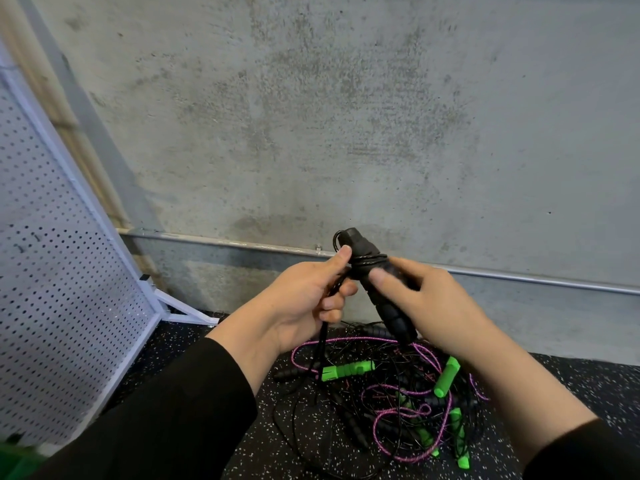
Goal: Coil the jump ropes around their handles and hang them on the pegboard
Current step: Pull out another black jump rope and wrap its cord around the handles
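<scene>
Black sleeves frame the view, and between them the black handles are held upright in front of the concrete wall, above the tangle of ropes on the floor. The right hand is wrapped around the handles, its thumb laid across them. The left hand, just left of the handles, pinches the black cord, which hangs down from its grip to the tangle. A few turns are already seen near the handles' top. Each further turn is probably best laid snug beside the last, under steady tension, with slack drawn free of the pink rope. The pegboard stands left of the handles, well apart.
</scene>
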Demonstrator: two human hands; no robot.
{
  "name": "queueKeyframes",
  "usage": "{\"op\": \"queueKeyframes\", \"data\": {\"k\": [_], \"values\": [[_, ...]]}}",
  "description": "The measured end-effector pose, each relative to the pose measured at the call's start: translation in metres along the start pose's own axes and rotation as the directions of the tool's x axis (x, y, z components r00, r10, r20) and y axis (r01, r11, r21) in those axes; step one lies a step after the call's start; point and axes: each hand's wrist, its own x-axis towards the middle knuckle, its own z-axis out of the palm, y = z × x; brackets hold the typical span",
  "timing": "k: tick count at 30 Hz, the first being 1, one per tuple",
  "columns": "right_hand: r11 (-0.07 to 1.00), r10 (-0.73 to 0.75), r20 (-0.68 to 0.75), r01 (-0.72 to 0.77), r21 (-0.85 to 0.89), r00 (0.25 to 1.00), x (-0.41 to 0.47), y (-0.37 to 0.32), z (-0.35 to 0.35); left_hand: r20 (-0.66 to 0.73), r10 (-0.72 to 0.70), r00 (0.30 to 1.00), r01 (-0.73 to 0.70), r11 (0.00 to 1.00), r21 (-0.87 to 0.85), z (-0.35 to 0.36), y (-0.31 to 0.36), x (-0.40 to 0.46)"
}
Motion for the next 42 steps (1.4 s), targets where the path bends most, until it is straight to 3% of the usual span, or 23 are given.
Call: {"op": "queueKeyframes", "data": {"k": [2, 5, 11, 13, 17, 20, 23, 26, 29, 33, 39, 42], "values": [[0.976, 0.076, -0.004, -0.073, 0.203, 0.997, -0.001, -0.001, 0.001, 0.058, 0.002, 0.998, 0.0, 0.999, -0.035, 0.001, 0.001, -0.001], [0.862, 0.213, 0.176, -0.27, 0.429, 0.961, -0.001, 0.003, 0.002, 0.126, 0.014, 0.992, -0.011, 1.0, -0.027, 0.0, 0.0, -0.001], [0.778, 0.185, 0.494, -0.434, 0.455, 0.85, -0.012, -0.002, -0.01, 0.176, -0.025, 0.984, 0.011, 0.997, 0.076, -0.007, 0.001, -0.005], [0.769, 0.198, 0.467, -0.432, 0.472, 0.862, -0.013, -0.004, -0.012, 0.164, -0.032, 0.986, 0.013, 0.993, 0.116, -0.008, 0.003, -0.005], [0.808, 0.176, 0.279, -0.3, 0.506, 0.944, -0.01, -0.004, -0.011, 0.079, -0.038, 0.996, 0.022, 0.98, 0.196, -0.013, 0.005, -0.003], [0.952, 0.098, 0.07, -0.114, 0.283, 0.993, -0.004, -0.001, -0.01, -0.015, -0.065, 0.998, 0.067, 0.968, 0.244, -0.012, -0.001, 0.001], [0.997, 0.047, -0.076, -0.042, 0.069, 0.996, 0.003, 0.005, -0.008, -0.085, -0.11, 0.99, 0.131, 0.943, 0.305, -0.007, -0.007, 0.002], [0.972, 0.03, -0.149, -0.063, -0.226, 0.988, 0.007, 0.012, -0.003, -0.135, -0.098, 0.986, 0.144, 0.908, 0.393, 0.0, -0.013, 0.003], [0.894, -0.016, -0.185, -0.069, -0.442, 0.983, 0.004, 0.011, 0.001, -0.182, -0.088, 0.979, 0.151, 0.916, 0.372, 0.005, -0.017, 0.004], [0.82, -0.136, -0.164, 0.018, -0.572, 0.977, 0.0, 0.007, 0.009, -0.159, -0.147, 0.976, 0.181, 0.957, 0.226, 0.008, -0.014, 0.002], [0.689, -0.259, 0.042, 0.215, -0.692, 0.965, -0.004, 0.004, 0.019, -0.191, -0.154, 0.969, 0.188, 0.966, 0.175, 0.004, -0.016, 0.001], [0.682, -0.279, 0.105, 0.274, -0.678, 0.955, -0.001, 0.005, 0.021, -0.226, -0.121, 0.967, 0.152, 0.98, 0.125, 0.002, -0.019, 0.004]]}}
